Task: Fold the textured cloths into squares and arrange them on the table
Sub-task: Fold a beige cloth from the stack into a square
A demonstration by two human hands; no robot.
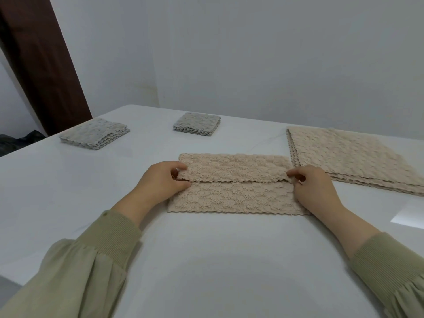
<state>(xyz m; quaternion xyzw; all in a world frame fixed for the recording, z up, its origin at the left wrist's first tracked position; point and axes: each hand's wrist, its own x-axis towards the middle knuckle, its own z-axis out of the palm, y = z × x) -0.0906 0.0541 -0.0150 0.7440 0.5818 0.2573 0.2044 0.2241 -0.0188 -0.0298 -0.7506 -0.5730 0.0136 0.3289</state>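
Observation:
A beige textured cloth (234, 193) lies in the middle of the white table (206, 260), with its far part folded over toward me. My left hand (160, 182) pinches the left end of the folded flap between thumb and fingers. At the flap's right end, my right hand (312, 187) pinches it the same way. Two grey folded squares sit farther back: one at the far left (94, 133) and one at the far centre (197, 124).
A stack of unfolded beige cloths (348, 157) lies at the right, just beyond my right hand. A patch of light (408, 216) falls near the table's right edge. A dark brown door frame (43, 60) stands behind the table's left corner.

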